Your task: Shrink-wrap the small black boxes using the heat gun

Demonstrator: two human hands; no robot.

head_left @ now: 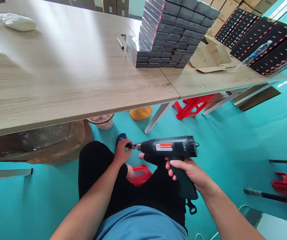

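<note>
My right hand is wrapped round the handle of a black heat gun with a red and white label. The gun lies level, its metal nozzle facing left. Just off the nozzle, my left hand grips a small black box with a red end, mostly covered by my fingers. Whether nozzle and box touch, I cannot tell. Both hands are over my lap, below the table's front edge.
On the wooden table stands a tall stack of black boxes, with a pen beside it. An open carton and a bottle are further right. Underneath are a bin and a red stool.
</note>
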